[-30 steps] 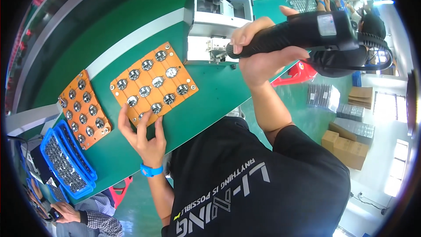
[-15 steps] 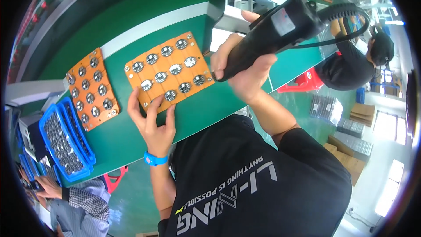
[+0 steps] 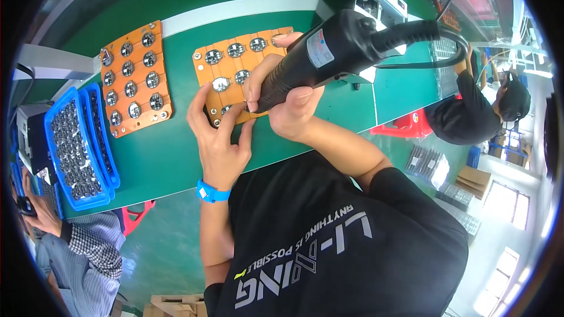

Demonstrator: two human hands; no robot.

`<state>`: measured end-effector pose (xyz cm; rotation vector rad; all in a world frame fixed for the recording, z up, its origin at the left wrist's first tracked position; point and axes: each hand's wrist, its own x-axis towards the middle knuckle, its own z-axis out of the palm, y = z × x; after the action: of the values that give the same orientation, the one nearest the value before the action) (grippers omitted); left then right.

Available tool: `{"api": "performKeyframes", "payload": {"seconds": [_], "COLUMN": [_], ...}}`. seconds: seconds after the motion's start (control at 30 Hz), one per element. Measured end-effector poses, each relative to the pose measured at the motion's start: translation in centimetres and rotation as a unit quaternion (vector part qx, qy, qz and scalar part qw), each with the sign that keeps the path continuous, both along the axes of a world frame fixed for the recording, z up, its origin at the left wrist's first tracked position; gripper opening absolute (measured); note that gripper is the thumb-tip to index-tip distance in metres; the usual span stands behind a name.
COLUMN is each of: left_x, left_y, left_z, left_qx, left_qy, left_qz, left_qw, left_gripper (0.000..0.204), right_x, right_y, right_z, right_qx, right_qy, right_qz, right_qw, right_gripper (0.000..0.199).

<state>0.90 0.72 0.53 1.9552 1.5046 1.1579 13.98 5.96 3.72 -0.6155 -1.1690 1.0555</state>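
My right hand (image 3: 288,94) is closed around a thick black corded electric screwdriver (image 3: 320,53), tilted with its lower end over an orange tray (image 3: 202,48). Its tip is hidden by my fingers. Rows of small round metallic parts (image 3: 221,84) sit in this tray; my right hand and the screwdriver cover its right side. With fingers spread, my left hand (image 3: 220,141) grips the tray's near left edge, its thumb and middle finger close below the screwdriver's lower end. A blue band (image 3: 212,192) is on my left wrist.
To the left lies a second orange tray (image 3: 138,123) of round parts, beside blue bins (image 3: 88,202) full of small metallic pieces. A grey-and-black machine (image 3: 382,0) stands beyond the screwdriver. One co-worker (image 3: 470,105) is at the right, another person's hand (image 3: 41,205) at lower left.
The screwdriver in my right hand has moved from the tray's right edge leftward over its near middle part. My left hand remains at the tray's near left edge. The whole view has shifted.
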Motion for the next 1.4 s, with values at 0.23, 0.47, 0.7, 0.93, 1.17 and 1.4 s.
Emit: {"api": "performKeyframes", "payload": {"seconds": [0.23,0.47,0.7,0.93,1.17,1.4], "left_x": [-0.5,-2.6,-0.9,-0.2,0.1,0.0], "left_y": [0.2,-0.3,0.7,1.1,1.1,0.7], "left_z": [-0.2,0.5,1.2,1.2,1.3,0.9], "left_qx": [0.021,-0.008,-0.022,-0.007,0.001,0.0], "left_qy": [-0.013,-0.08,-0.001,0.006,0.021,-0.001], "left_qz": [-0.012,0.044,0.035,0.032,0.026,0.034], "left_qw": [1.0,0.996,0.999,0.999,0.999,0.999], "left_gripper": [0.034,0.024,0.009,0.007,0.008,0.007], "right_x": [-0.5,0.0,1.9,13.5,15.2,15.5], "right_y": [0.3,-0.2,0.5,1.4,2.8,2.1], "right_z": [-0.7,-1.7,2.3,8.7,7.7,6.4], "right_qx": [0.043,-0.03,0.014,0.007,0.047,0.023], "right_qy": [-0.025,-0.023,0.056,-0.093,-0.08,-0.118], "right_qz": [0.043,0.135,0.0,-0.209,-0.264,-0.19], "right_qw": [0.998,0.99,0.998,0.973,0.96,0.974], "right_gripper": [0.073,0.07,0.098,0.094,0.092,0.079]}}
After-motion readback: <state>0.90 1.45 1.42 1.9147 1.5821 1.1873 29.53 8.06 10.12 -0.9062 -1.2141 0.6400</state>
